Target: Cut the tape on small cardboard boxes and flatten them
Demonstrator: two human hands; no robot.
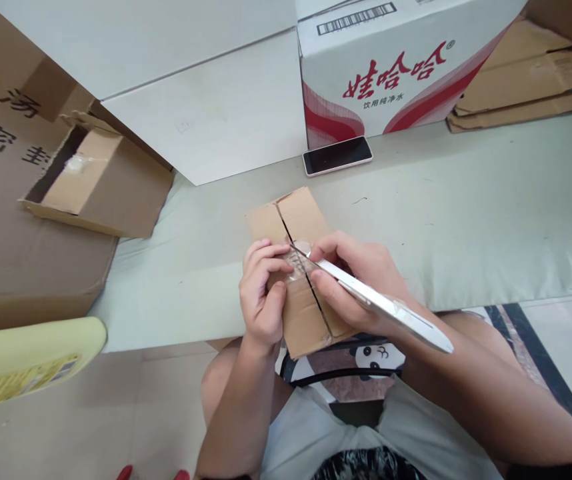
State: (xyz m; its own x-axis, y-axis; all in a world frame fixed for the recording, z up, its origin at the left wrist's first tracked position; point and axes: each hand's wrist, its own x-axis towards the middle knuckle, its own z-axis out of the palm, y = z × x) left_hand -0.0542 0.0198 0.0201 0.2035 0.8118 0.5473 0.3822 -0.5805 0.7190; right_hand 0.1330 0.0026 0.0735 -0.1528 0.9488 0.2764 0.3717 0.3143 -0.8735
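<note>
While resting the left hand (261,303) on a brown cardboard box (299,303), holding a slim, white-handled knife (386,307) in the right hand (366,263) and setting its thin grey blade (300,251) to a crinkled patch of clear tape (293,268). Holding the left hand half open, with fingers loosely curled and fingertips on or beside the tape — apparently steadying rather than gripping. Closing the right hand around the handle, with thumb and forefinger near the blade.

Probably doing best by drawing the blade shallowly along the dark slit between the flaps, pressing lightly, and moving the left fingertips aside — lying very near the tip at present.

Lying at the near middle of the pale green, cloth-covered bench (416,233), seemingly reaching past its near edge, well nearer than the pale-rimmed, black-screened phone (339,156). Running the box's long axis from far left to near right, along the slit. Pointing the knife's tip toward the far left and its tail toward the near right, crossing the slit at a slant.
</note>
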